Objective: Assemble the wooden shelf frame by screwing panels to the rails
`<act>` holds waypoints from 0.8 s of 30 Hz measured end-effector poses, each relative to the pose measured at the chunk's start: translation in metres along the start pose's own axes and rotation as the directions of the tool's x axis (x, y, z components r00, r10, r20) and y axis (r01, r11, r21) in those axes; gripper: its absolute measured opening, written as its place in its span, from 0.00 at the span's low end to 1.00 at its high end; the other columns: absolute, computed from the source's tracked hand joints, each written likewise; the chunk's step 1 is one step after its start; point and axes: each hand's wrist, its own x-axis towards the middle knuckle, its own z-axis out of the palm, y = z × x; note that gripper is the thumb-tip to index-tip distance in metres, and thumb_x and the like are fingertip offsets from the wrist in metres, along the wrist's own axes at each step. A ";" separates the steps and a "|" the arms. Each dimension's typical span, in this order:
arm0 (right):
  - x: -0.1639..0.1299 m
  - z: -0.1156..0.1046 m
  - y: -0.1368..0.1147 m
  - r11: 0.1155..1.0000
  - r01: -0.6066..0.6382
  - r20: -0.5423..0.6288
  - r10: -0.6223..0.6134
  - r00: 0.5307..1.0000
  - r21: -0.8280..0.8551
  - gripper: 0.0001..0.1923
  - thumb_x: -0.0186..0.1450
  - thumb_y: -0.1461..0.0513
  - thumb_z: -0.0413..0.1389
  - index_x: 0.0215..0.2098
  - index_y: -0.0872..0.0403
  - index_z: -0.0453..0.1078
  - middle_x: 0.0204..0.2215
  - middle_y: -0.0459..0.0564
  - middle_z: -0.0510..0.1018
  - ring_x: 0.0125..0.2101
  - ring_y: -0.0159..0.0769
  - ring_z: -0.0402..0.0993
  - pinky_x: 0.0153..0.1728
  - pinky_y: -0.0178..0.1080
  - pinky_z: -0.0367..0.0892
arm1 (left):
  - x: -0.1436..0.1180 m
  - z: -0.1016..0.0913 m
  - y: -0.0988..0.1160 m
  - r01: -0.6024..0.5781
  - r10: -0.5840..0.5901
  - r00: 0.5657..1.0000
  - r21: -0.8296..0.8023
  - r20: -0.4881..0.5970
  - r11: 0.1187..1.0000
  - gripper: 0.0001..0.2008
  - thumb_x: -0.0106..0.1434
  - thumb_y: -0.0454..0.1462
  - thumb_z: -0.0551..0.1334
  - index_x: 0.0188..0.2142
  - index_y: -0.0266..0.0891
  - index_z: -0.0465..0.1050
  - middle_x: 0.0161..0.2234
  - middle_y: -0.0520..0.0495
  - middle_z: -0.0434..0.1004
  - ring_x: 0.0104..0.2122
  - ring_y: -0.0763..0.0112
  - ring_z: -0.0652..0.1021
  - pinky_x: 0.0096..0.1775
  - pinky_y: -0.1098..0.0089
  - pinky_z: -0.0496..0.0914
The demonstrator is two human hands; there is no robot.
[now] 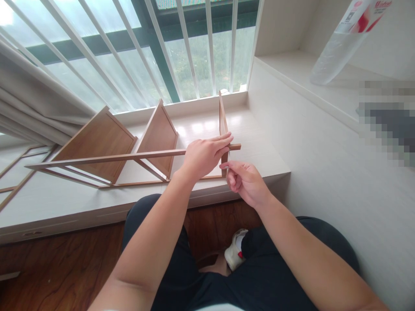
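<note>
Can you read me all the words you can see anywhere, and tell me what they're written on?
"U-i-t-r-e-l"-like red letters, cut off by the picture's top edge and too blurred to read for sure: on the clear plastic bottle at the top right.
Small print on the bottle's grey label patch: too small to read.
The pixelated patch on the right: nothing can be read.
No words on the wooden rack, the left hand or the right hand.
</note>
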 end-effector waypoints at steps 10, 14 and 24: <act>0.003 0.004 0.017 0.996 -0.001 0.043 -0.003 0.999 0.086 0.18 0.63 0.48 0.64 0.34 0.55 0.78 0.15 0.40 0.68 0.14 0.25 0.59 0.15 0.31 0.54 | 0.001 0.000 0.001 0.000 0.000 1.000 0.005 -0.015 1.000 0.19 0.77 0.38 0.57 0.62 0.59 0.73 0.64 0.62 0.69 0.54 0.59 0.81 0.50 0.60 0.76; 0.000 -0.002 0.016 0.974 0.156 -0.050 -0.166 0.985 -0.166 0.21 0.66 0.46 0.61 0.31 0.55 0.76 0.16 0.43 0.73 0.16 0.28 0.66 0.17 0.32 0.59 | 0.000 -0.001 0.002 0.015 -0.015 1.000 0.013 0.001 1.000 0.19 0.77 0.40 0.58 0.63 0.60 0.73 0.65 0.61 0.69 0.53 0.59 0.81 0.50 0.61 0.76; -0.007 -0.008 0.009 0.828 0.318 -0.117 -0.413 0.903 -0.462 0.23 0.68 0.46 0.60 0.26 0.53 0.77 0.23 0.49 0.80 0.22 0.33 0.73 0.23 0.36 0.67 | 0.000 0.002 0.000 0.018 -0.018 0.999 0.005 -0.033 1.000 0.18 0.75 0.42 0.61 0.62 0.61 0.74 0.63 0.61 0.71 0.51 0.57 0.82 0.50 0.59 0.77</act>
